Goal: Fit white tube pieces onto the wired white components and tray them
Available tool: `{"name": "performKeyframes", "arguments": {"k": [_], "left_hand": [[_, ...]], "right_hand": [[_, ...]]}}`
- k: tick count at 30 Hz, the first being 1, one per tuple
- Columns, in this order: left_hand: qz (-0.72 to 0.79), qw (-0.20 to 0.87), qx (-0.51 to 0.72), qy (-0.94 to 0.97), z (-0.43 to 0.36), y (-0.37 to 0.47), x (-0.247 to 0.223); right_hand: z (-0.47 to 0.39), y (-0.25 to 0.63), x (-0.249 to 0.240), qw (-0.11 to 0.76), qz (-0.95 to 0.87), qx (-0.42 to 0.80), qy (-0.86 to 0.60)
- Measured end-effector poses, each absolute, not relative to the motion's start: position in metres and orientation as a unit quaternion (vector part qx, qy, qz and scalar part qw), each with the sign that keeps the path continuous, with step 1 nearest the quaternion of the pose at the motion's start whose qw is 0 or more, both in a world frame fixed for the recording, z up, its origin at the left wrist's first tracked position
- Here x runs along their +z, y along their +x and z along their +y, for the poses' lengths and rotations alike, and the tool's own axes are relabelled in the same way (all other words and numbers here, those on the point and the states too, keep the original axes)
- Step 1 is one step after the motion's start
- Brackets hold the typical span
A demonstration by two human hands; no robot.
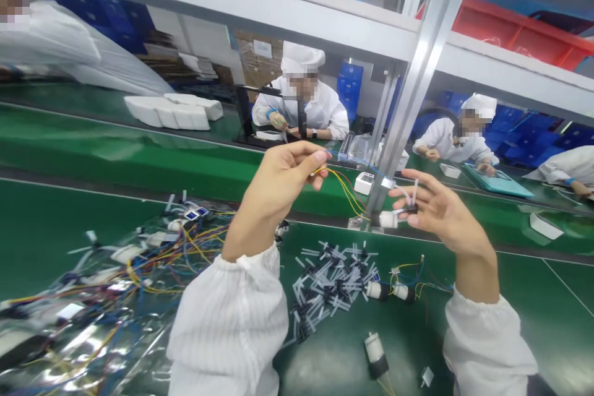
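Note:
My left hand (pixel 297 167) pinches the ends of yellow, red and blue wires (pixel 346 189) above the green bench. These wires run right to a small white and black motor-like part (pixel 385 218) near my right hand (pixel 431 207). The fingers of my right hand are bent around a black piece with pale tubes (pixel 411 198), which sits against the white end of the part. A small white tag (pixel 388 183) hangs on the blue wire. Below, a pile of black pieces with pale tubes (pixel 329 284) lies on the bench.
Wired parts (pixel 176 247) lie on clear plastic at the left. More white and black parts (pixel 375 352) rest below my right hand. A metal post (pixel 413 80) rises behind it. Across the green line (pixel 93 142), people in white sit working; a red bin (pixel 515 31) is on the shelf.

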State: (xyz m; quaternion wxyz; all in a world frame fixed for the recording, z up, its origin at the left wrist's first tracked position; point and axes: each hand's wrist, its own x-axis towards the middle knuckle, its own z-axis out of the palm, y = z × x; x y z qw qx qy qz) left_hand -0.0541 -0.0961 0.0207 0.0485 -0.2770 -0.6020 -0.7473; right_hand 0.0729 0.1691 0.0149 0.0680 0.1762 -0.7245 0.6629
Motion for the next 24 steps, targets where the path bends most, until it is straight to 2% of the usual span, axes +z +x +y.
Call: {"name": "performKeyframes", "arguments": {"k": [4, 10, 19, 24], "left_hand": [[-0.595, 0.067, -0.763, -0.241, -0.1, -0.063, 0.017], [-0.585, 0.077, -0.785, -0.189, -0.103, -0.07, 0.015], [-0.569, 0.007, -0.798, -0.198, -0.111, -0.046, 0.025], [-0.613, -0.018, -0.765, -0.198, -0.117, -0.006, 0.018]], "right_hand": [[0.157, 0.065, 0.009, 0.042, -0.715, 0.672, 0.19], [0.147, 0.059, 0.0, 0.047, -0.725, 0.668, 0.162], [0.152, 0.062, 0.001, 0.072, -0.744, 0.649, 0.138], [0.163, 0.065, -0.001, 0.039, -0.802, 0.575, 0.155]]}}
